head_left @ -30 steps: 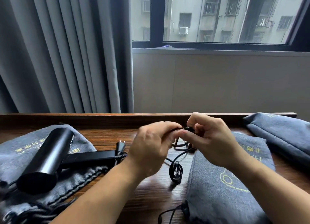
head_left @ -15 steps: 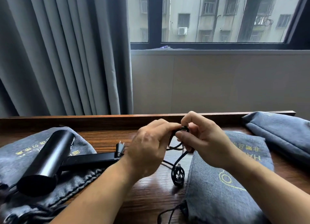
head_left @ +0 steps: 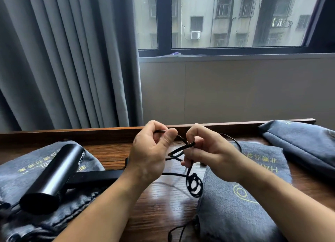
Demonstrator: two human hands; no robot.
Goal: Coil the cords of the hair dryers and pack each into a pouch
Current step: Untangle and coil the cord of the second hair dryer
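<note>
Head cam: left hand (head_left: 150,154) and right hand (head_left: 208,156) both pinch cord (head_left: 188,145). Tangled bundle (head_left: 194,185) hanging at 6 o'clock may snag; loops spring loose if either pinch slackens.

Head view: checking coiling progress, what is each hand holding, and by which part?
Both hold the black cord. The left hand pinches a strand between thumb and fingers; the right hand grips the crossed loops. The hair dryer lies unheld.

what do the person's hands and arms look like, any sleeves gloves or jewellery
Two bare hands, no gloves. The left hand and right hand show no ring, watch or bracelet. Both forearms are uncovered down to the picture's lower edge, so no sleeve shows.
</note>
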